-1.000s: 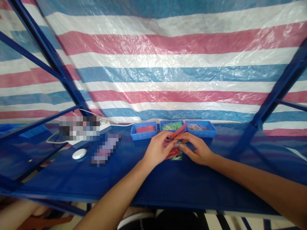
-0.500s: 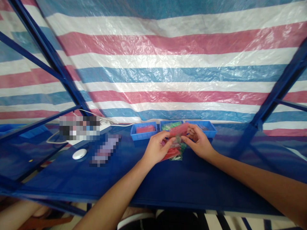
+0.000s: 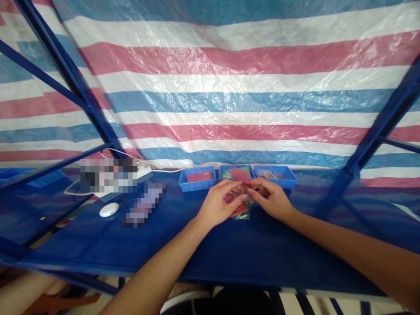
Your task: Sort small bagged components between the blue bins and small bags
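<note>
My left hand (image 3: 218, 203) and my right hand (image 3: 272, 199) meet over a small pile of red and green packets (image 3: 242, 211) on the blue table top (image 3: 229, 253). Both hands pinch a thin red packet (image 3: 240, 174) that stands up between the fingertips. Behind the hands stand three blue trays: the left tray (image 3: 197, 179) holds red packets, the middle tray (image 3: 234, 171) green ones, the right tray (image 3: 277, 176) pale ones.
A white round device (image 3: 109, 209) and a white cable (image 3: 70, 189) lie at the table's left. Blurred items (image 3: 144, 203) sit beside them. Blue frame bars (image 3: 65, 70) rise on both sides, with a striped tarp (image 3: 229, 87) behind. Another person's limb (image 3: 22, 291) shows at bottom left.
The red packet has gone from tilted to lying flat to standing upright between my fingertips. My right hand moved up towards the trays and came back a little.
</note>
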A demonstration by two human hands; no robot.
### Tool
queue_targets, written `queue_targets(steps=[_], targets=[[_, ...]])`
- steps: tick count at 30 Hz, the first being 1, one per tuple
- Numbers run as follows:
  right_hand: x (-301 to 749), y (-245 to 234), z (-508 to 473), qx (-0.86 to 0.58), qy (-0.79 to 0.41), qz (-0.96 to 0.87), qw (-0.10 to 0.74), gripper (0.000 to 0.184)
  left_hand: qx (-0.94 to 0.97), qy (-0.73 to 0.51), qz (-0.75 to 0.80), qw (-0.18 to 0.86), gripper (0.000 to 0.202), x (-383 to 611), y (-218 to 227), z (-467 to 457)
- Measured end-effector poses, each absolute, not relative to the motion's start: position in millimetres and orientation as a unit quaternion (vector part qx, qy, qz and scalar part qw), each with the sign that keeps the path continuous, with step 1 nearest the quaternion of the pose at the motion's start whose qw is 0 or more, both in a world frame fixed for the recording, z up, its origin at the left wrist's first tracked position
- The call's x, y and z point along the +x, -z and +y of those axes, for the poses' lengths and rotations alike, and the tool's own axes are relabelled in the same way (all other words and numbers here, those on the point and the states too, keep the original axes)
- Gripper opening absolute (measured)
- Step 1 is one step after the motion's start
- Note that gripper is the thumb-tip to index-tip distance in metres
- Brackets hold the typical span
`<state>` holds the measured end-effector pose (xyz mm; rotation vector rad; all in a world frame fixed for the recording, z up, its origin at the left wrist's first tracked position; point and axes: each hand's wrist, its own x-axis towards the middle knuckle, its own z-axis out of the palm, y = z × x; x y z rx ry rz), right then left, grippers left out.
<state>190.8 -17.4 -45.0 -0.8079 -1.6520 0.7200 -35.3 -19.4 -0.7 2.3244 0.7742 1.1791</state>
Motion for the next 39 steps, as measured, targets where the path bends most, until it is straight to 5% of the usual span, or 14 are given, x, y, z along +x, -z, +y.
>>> queue_targets(steps=[5,11,25,31,39], targets=[[188.7,34.9,-29.8,-0.273,-0.234,-0.801,0.479,0.033,0.824,-0.441,0.300,0.189,0.025,-37.1,0.2,-17.9],[190.4,38.3,-21.2,-0.317,-0.223,-0.746,0.542,0.025,0.743,-0.487,0.358,0.287,0.023,-37.9,10.1,-6.6],[193.0,50.4,-4.0,-0.327,-0.390,-0.647,0.568,0.035,0.628,-0.543,0.291,0.476,0.046,-33.8,19.6,6.0],[193.0,44.7,-10.5,-0.356,-0.390,-0.658,0.537,0.037,0.703,-0.499,0.315,0.397,0.023,-36.9,19.9,1.1],[189.8,37.3,-21.3,-0.298,-0.387,-0.703,0.517,0.036,0.782,-0.484,0.324,0.223,0.020,-42.9,5.7,0.5]])
